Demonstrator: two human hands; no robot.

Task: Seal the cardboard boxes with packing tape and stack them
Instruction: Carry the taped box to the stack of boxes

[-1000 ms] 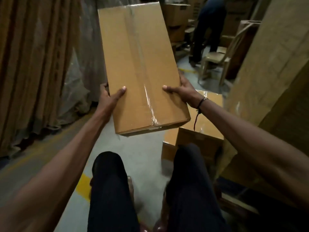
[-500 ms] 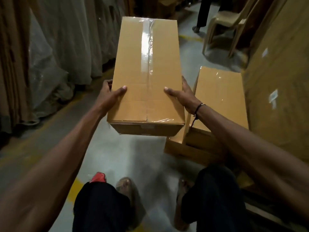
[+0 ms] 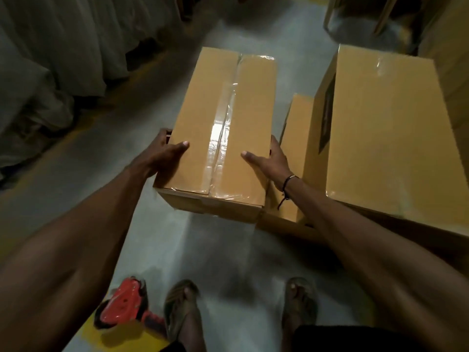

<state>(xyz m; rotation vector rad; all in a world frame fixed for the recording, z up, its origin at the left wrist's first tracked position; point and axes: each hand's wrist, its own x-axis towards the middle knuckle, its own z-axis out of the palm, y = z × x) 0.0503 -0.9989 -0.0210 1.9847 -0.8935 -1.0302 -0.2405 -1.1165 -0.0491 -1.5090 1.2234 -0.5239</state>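
Concrete floor (image 3: 228, 250), glossy-taped brown box (image 3: 193, 128)

A single camera sits on the person's head, looking forward and steeply down, close over the taped box (image 3: 223, 133) at the middle of the picture; both forearms reach in from the lower corners toward that box. Nearer than the box lie the sandalled feet (image 3: 181, 308); beyond it, the grey floor (image 3: 243, 16) runs to the top edge.
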